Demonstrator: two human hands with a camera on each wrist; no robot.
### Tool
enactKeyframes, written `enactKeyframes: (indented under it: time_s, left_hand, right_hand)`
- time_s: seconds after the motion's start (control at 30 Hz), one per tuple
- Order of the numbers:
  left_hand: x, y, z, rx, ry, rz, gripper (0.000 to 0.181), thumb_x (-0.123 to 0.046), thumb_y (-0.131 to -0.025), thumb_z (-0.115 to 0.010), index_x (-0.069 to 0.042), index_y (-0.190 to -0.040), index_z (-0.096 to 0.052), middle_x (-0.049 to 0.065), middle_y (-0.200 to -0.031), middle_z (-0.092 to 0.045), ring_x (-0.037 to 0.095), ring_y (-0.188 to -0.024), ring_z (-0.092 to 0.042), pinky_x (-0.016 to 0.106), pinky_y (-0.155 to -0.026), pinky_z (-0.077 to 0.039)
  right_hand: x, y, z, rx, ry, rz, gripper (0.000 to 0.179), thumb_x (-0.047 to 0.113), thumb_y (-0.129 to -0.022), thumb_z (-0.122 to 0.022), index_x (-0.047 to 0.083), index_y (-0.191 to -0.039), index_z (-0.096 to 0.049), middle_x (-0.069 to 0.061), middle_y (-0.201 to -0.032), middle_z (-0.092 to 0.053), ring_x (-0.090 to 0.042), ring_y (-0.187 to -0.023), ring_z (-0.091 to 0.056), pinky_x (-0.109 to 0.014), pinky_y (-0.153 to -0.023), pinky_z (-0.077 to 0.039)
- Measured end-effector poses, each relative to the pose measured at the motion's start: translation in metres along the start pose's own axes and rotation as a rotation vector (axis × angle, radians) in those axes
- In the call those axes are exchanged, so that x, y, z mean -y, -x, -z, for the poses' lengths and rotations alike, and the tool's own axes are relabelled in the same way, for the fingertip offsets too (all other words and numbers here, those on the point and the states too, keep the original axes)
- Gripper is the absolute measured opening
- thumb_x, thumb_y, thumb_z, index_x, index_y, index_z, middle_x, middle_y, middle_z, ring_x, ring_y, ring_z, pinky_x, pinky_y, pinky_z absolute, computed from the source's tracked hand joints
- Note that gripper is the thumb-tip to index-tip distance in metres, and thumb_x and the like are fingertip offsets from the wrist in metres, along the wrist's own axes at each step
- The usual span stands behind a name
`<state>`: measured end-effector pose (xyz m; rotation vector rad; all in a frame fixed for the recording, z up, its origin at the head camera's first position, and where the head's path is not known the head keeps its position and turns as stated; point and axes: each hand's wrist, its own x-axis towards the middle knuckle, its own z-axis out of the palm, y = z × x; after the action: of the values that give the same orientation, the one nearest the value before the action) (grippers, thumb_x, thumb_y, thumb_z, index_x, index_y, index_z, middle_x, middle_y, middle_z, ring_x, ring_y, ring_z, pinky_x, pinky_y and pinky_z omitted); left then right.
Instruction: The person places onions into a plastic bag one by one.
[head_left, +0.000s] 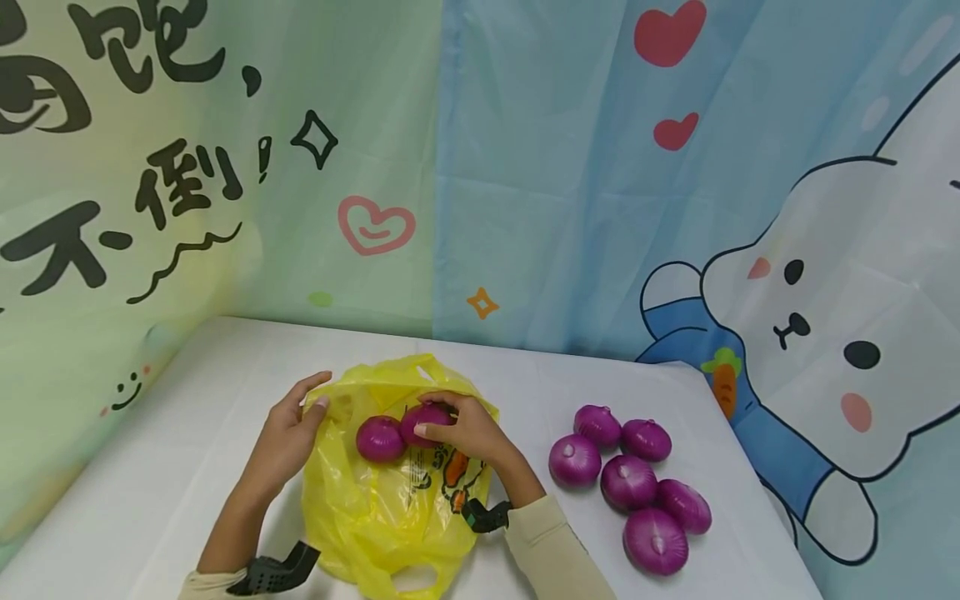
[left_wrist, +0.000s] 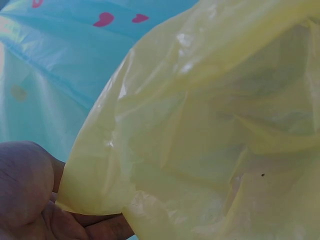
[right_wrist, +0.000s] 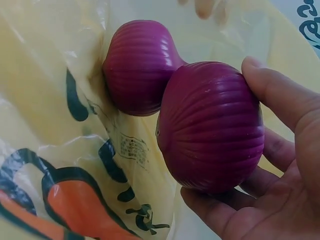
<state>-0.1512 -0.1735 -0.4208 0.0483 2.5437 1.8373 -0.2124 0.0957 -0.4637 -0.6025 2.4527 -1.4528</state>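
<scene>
A yellow plastic bag [head_left: 382,517] with printed pictures lies on the table, its mouth spread at the far end. My left hand [head_left: 292,429] holds the left edge of the mouth, with the thin plastic [left_wrist: 200,130] between thumb and fingers in the left wrist view. My right hand [head_left: 468,427] grips a purple onion [right_wrist: 212,127], thumb on one side and fingers on the other, at the mouth. A second purple onion [right_wrist: 140,67] sits right against it, on the left, by the bag's inner plastic.
Several more purple onions [head_left: 628,483] lie in a group on the white table [head_left: 247,358], right of the bag. A printed curtain [head_left: 525,208] stands behind the table's far edge. Each wrist wears a dark camera mount [head_left: 277,571].
</scene>
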Motion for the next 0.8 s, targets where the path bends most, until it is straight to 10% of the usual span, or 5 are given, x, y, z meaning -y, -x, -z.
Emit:
enactKeyframes:
  time_s: [0.8]
  left_hand:
    - [0.000, 0.003, 0.000, -0.005, -0.017, -0.018, 0.041, -0.023, -0.107, -0.039, -0.011, -0.146, -0.041, 0.016, -0.094, -0.062, 0.021, -0.073, -0.060, 0.027, -0.068, -0.052]
  right_hand:
    - [-0.010, 0.009, -0.013, 0.023, 0.095, -0.050, 0.046, 0.033, -0.086, -0.076, 0.013, -0.125, -0.063, -0.004, -0.119, -0.061, -0.019, -0.102, -0.058, -0.035, -0.087, -0.050]
